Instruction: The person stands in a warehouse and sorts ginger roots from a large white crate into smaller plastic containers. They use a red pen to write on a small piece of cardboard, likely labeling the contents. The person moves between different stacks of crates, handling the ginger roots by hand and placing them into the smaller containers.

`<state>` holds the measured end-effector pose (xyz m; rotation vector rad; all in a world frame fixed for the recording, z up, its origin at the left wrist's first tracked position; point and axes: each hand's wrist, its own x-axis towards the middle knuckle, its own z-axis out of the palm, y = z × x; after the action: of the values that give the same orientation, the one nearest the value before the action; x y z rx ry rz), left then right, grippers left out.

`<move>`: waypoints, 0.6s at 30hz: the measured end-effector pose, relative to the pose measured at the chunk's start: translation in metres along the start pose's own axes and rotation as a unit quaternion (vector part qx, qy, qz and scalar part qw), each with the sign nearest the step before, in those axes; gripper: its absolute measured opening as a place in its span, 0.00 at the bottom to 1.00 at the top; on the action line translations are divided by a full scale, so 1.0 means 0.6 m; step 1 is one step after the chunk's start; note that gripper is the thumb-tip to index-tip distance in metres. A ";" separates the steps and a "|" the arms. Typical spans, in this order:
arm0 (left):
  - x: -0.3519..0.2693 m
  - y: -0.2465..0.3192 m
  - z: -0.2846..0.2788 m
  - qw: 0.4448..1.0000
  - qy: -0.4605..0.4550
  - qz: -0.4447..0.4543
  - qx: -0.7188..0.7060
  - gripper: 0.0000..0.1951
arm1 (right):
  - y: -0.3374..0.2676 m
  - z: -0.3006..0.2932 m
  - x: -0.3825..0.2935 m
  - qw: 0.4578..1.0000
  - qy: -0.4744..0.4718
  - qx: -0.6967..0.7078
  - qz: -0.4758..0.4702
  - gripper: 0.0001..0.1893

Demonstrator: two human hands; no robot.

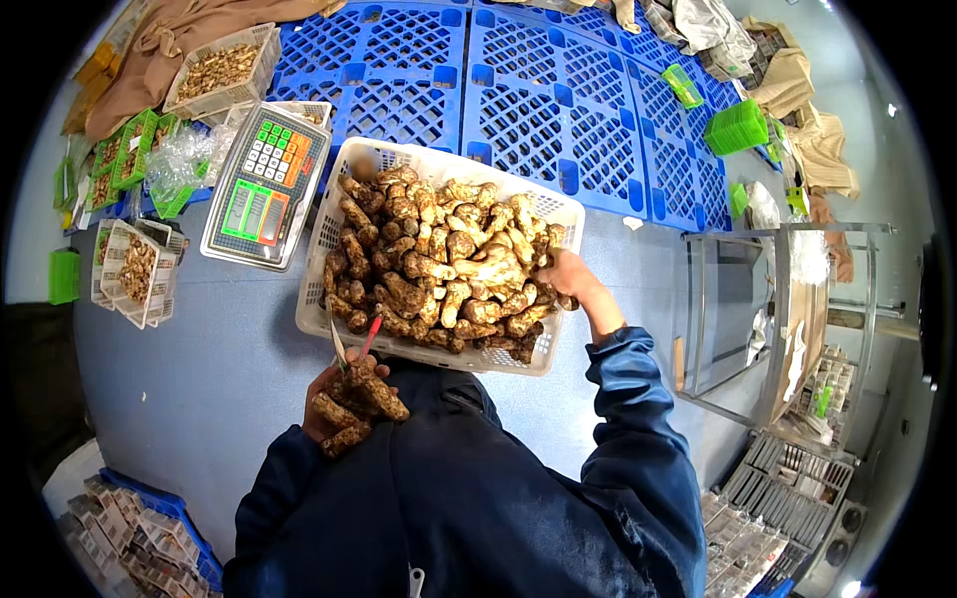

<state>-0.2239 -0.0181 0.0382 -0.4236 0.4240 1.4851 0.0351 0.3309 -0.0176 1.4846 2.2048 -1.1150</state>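
A white perforated plastic basket (314, 306) full of brown and cream mushrooms with thick stems (422, 267) stands in front of my body. My left hand (318, 400), low at the basket's near left corner, holds several dark brown mushrooms (366, 392) against my jacket. From the same hand rise a thin pale blade-like piece (336, 340) and a slim red stick (371, 335); their lower ends are hidden. My right hand (568, 275) reaches over the basket's right side and touches the mushrooms there. Its fingertips are hidden, so its grip does not show.
A digital scale with a keypad (265, 187) is left of the basket. Blue plastic pallets (516, 97) cover the floor beyond. More mushrooms fill a white basket (265, 56) at upper left. Green plastic baskets (736, 128) are stacked at upper right. A metal-framed table (781, 329) stands right.
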 end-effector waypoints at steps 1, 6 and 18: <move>-0.001 -0.001 0.001 1.000 0.014 -0.002 0.007 0.09 | -0.002 0.001 -0.006 0.994 0.053 0.075 -0.051 0.26; 0.005 -0.002 -0.011 0.999 0.003 -0.008 0.049 0.12 | 0.003 -0.012 -0.046 0.993 0.108 0.025 0.031 0.18; 0.006 -0.010 -0.010 0.999 -0.015 -0.019 0.034 0.10 | 0.075 -0.005 -0.051 0.975 0.128 0.176 0.051 0.21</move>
<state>-0.2178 -0.0181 0.0313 -0.3536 0.4400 1.4343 0.0889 0.3207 -0.0179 1.9631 2.1382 -1.4065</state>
